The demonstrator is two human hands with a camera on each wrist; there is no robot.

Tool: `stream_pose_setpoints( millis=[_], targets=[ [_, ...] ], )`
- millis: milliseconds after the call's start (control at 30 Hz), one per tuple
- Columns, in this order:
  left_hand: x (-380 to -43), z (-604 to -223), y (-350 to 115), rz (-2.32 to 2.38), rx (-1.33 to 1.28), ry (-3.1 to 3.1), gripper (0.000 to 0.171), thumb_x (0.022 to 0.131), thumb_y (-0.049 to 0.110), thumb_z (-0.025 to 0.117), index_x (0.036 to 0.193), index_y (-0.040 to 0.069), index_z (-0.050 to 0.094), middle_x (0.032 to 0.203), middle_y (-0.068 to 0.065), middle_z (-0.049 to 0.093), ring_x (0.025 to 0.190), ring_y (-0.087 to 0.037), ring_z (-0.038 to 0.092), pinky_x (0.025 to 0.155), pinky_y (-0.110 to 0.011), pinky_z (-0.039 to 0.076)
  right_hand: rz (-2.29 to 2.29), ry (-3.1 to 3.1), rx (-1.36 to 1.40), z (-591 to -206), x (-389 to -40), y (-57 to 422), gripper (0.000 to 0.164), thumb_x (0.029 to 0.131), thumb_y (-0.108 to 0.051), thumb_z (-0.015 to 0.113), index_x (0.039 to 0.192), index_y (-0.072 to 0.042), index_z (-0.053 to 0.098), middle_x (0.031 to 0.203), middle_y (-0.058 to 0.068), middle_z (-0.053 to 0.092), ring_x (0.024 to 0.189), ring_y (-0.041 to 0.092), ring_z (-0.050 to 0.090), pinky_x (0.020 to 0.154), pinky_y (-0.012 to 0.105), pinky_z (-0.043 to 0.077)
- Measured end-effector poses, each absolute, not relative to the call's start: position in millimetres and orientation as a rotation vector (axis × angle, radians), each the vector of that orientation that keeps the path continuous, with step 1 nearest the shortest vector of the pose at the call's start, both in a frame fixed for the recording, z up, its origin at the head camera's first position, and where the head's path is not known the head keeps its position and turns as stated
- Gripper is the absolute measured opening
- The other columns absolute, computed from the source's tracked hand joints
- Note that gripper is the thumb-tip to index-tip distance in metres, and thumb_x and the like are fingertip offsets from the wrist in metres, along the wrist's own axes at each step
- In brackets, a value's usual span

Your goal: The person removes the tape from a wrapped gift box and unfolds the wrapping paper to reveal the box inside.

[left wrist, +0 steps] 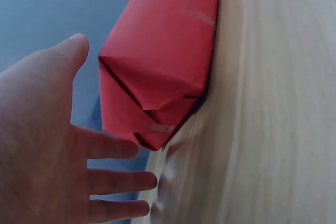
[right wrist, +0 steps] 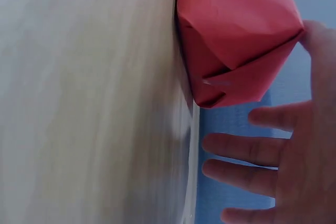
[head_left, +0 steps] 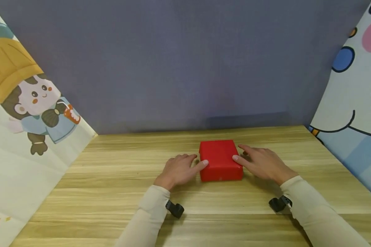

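Observation:
A box wrapped in red paper (head_left: 220, 156) lies flat on the wooden table, its folded end flaps (left wrist: 139, 111) taped down. At its left side is my left hand (head_left: 180, 169), thumb over the near left edge in the head view. In the left wrist view that thumb stands apart from the paper, and the fingers spread beside the folded end. My right hand (head_left: 262, 163) is on the other side, its thumb at the top right corner of the box. The right wrist view shows the other right fingers (right wrist: 247, 149) straight, apart from the folded end (right wrist: 236, 80).
The table (head_left: 111, 192) has a pale wood grain. Behind it rises a grey-blue backdrop (head_left: 185, 65). Cartoon-printed cloths hang at the left (head_left: 21, 178) and right (head_left: 337, 103). A small black camera (head_left: 175, 209) sits on my left wrist, another camera (head_left: 278, 204) on the right.

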State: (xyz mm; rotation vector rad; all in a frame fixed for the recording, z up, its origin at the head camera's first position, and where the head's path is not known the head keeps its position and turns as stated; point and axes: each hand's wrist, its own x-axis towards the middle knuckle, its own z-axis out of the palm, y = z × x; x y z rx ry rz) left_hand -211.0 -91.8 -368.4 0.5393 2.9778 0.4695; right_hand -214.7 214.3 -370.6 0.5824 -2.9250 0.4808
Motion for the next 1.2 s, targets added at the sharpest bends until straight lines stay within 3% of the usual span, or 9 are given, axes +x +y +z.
stream_pose_setpoints(
  millis=[300, 467, 733, 1000, 1200],
  targets=[
    [-207.4, -373.6, -85.0, 0.375, 0.56, 3.029, 0.085, 0.093, 0.079, 0.026, 0.143, 0.016, 0.056, 0.137, -0.006, 0.059, 0.123, -0.029, 0.056, 0.102, -0.052, 0.04, 0.719, -3.04, 0.544, -370.1, -227.1, 204.9, 0.086, 0.098, -0.069, 0.039, 0.153, -0.003, 0.038, 0.123, 0.012, 0.068, 0.111, 0.034, 0.065, 0.092, 0.061, 0.046],
    [-205.8, -375.0, -84.6, 0.404, 0.544, 3.021, 0.085, 0.092, 0.079, 0.028, 0.145, 0.018, 0.054, 0.14, -0.006, 0.058, 0.125, -0.031, 0.054, 0.103, -0.053, 0.04, 0.846, -3.074, 0.546, -368.0, -234.2, 204.3, 0.087, 0.098, -0.067, 0.041, 0.154, -0.001, 0.034, 0.127, 0.018, 0.065, 0.115, 0.037, 0.062, 0.096, 0.061, 0.045],
    [-206.5, -372.9, -80.4, 0.453, 0.545, 2.988, 0.084, 0.093, 0.077, 0.03, 0.147, 0.018, 0.052, 0.142, -0.006, 0.056, 0.128, -0.03, 0.052, 0.102, -0.053, 0.042, 0.894, -3.078, 0.58, -369.3, -237.7, 202.3, 0.09, 0.096, -0.065, 0.05, 0.154, 0.001, 0.032, 0.124, 0.015, 0.065, 0.109, 0.031, 0.064, 0.095, 0.057, 0.048],
    [-204.8, -373.5, -81.3, 0.582, 0.569, 2.912, 0.081, 0.095, 0.073, 0.036, 0.152, 0.016, 0.046, 0.144, -0.006, 0.055, 0.131, -0.03, 0.049, 0.106, -0.05, 0.039, 0.998, -3.047, 0.573, -377.4, -232.6, 203.9, 0.09, 0.096, -0.065, 0.05, 0.159, -0.006, 0.025, 0.133, 0.016, 0.061, 0.118, 0.033, 0.06, 0.099, 0.06, 0.043],
    [-206.2, -374.9, -82.1, 0.656, 0.619, 2.902, 0.079, 0.097, 0.069, 0.038, 0.153, 0.014, 0.044, 0.143, -0.009, 0.056, 0.13, -0.03, 0.052, 0.108, -0.049, 0.037, 1.102, -2.997, 0.544, -377.3, -228.5, 204.7, 0.087, 0.098, -0.061, 0.05, 0.159, -0.004, 0.024, 0.135, 0.02, 0.059, 0.119, 0.035, 0.06, 0.101, 0.06, 0.042]
  ],
)
